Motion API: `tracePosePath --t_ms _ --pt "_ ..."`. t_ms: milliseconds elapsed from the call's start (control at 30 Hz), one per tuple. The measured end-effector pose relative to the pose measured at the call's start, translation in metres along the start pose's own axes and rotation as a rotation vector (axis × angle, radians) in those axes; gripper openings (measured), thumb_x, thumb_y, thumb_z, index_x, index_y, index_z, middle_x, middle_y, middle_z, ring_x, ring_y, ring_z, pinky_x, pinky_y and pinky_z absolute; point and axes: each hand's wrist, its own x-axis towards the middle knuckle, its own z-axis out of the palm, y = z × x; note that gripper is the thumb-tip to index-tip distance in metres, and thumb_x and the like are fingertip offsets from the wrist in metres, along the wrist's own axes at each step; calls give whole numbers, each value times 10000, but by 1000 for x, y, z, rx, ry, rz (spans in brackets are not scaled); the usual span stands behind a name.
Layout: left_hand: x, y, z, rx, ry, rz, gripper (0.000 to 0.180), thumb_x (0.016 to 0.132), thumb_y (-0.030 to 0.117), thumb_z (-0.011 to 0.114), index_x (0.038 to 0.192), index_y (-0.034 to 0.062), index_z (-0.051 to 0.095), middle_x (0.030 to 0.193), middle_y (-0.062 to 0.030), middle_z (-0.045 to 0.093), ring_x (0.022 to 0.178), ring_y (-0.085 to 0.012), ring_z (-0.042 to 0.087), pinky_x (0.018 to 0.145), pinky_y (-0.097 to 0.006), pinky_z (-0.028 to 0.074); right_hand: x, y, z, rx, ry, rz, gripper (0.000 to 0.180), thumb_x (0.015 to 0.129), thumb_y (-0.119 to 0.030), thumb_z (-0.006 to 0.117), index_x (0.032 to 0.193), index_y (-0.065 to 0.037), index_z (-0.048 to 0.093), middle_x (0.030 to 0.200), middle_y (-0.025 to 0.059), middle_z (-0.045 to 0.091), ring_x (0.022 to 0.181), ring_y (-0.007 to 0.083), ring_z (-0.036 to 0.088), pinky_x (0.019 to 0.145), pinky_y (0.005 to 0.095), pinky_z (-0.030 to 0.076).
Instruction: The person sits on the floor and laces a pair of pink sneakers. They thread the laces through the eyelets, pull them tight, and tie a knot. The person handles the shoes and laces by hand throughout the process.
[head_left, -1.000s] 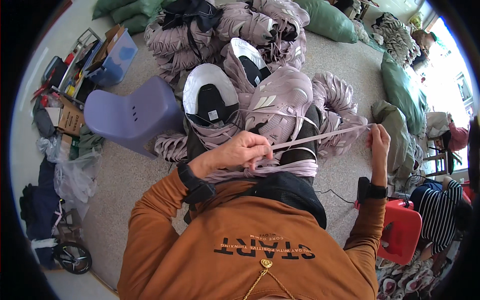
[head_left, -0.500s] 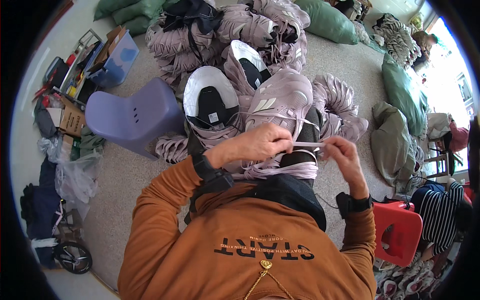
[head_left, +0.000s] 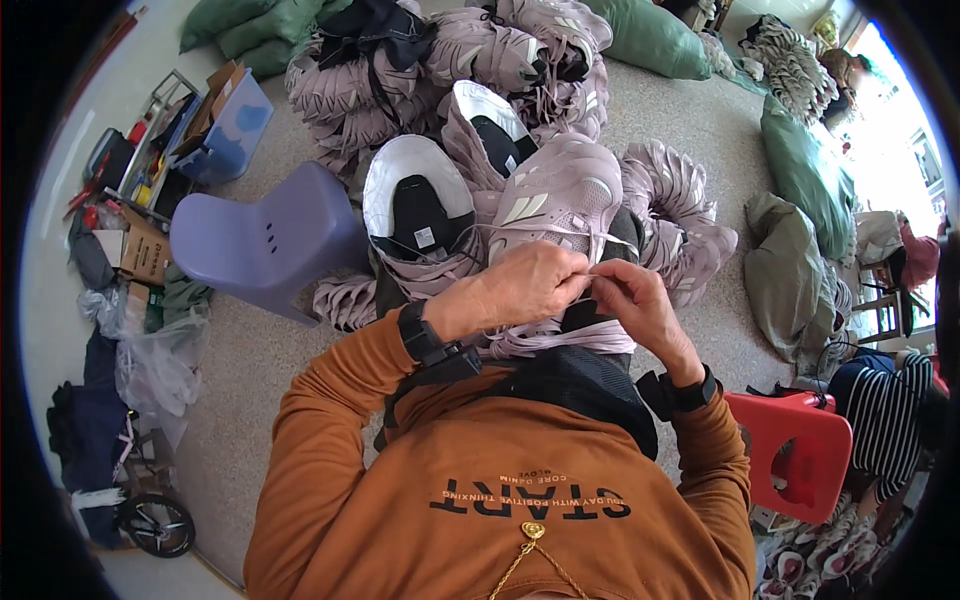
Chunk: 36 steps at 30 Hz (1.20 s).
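Shoelace [head_left: 590, 272], pale lilac, sits pinched between our two hands at the centre of the frame, over the lilac sneaker [head_left: 560, 205] resting on our lap. Our left hand [head_left: 520, 290] closes thumb and fingers on the lace; our right hand [head_left: 635, 305] meets it, fingertips nipped on the same strand. More lilac uppers [head_left: 470, 50] pile across the upper centre. A lavender plastic chair [head_left: 265, 240] stands at left, a red stool [head_left: 795, 450] at lower right, green sacks [head_left: 800, 160] at upper right.
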Motion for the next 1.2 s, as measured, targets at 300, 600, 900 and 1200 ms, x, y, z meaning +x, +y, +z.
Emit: tracePosePath --t_ms 300,600,900,1200 --pt "1 7 -5 161 82 6 159 934 153 599 876 7 623 788 -219 621 763 -426 623 684 -491 492 10 -7 14 13 126 -92 151 940 12 619 1086 39 646 803 68 685 655 89 666 582 253 525" --pt "20 -24 -13 536 252 204 131 879 164 696 922 45 660 928 -145 595 838 -357 655 721 -422 542 25 31 12 406 353 112 83 999 -62 592 972 10 623 747 31 662 625 81 630 574 223 512" --pt "38 -47 -51 139 157 53 277 878 270 746 1028 42 697 1018 -121 613 928 -280 663 802 -415 536 42 46 20 430 321 84 154 1010 -155 631 956 -11 621 661 -32 576 518 35 510 464 207 413" --pt "68 -85 -51 132 25 -60 649 774 382 850 1248 6 613 1140 -143 588 1084 -277 602 954 -385 496 38 33 22 480 312 145 161 1028 -182 607 1037 -21 612 670 -52 537 530 24 476 469 196 409"
